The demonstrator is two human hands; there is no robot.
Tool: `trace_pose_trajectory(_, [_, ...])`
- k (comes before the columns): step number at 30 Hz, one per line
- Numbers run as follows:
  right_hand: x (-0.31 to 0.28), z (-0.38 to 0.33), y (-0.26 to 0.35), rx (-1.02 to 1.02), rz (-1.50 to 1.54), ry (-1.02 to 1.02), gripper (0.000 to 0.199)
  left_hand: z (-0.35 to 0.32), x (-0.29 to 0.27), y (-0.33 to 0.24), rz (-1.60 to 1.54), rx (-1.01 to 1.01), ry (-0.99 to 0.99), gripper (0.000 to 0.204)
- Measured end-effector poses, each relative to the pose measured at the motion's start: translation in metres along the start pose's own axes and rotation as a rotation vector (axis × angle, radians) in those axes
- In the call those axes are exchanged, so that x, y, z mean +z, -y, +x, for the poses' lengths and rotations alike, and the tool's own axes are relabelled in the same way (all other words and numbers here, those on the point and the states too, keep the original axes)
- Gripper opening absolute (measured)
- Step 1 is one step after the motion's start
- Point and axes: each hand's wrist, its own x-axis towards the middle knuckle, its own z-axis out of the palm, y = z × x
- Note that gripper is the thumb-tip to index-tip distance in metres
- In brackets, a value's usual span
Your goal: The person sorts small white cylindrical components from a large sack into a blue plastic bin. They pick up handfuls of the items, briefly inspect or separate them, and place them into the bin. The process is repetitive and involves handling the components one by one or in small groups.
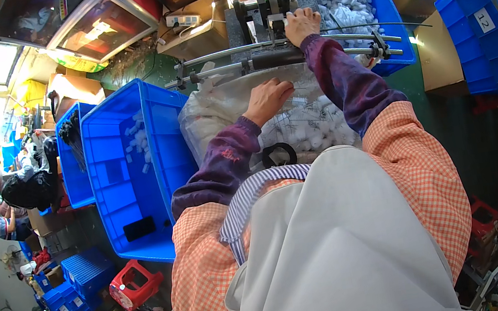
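left hand (267,99) dips loosely curled into the bag (216,112) of white parts; right hand (302,24), farther out, presses the jig (262,13).

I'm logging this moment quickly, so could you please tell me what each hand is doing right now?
Left hand: fingers curled down into the clear bag of small white parts; grip cannot be told.
Right hand: resting on the black machine; grip cannot be told.

I see blue bins (133,167), my purple sleeves (340,76), an orange-checked smock (421,174), and a red stool (134,284) at seven o'clock.
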Motion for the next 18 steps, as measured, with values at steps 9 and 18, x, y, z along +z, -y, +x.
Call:
trace_pose_trajectory(9, [0.014,0.021,-0.088,0.055,0.105,0.129,0.024,0.009,-0.015,-0.011,-0.020,0.008,-0.040,0.017])
trace_pose_trajectory(18, [-0.050,0.022,-0.138,0.451,-0.091,-0.060,0.025,0.032,-0.017,-0.034,-0.236,0.021,-0.148,0.023])
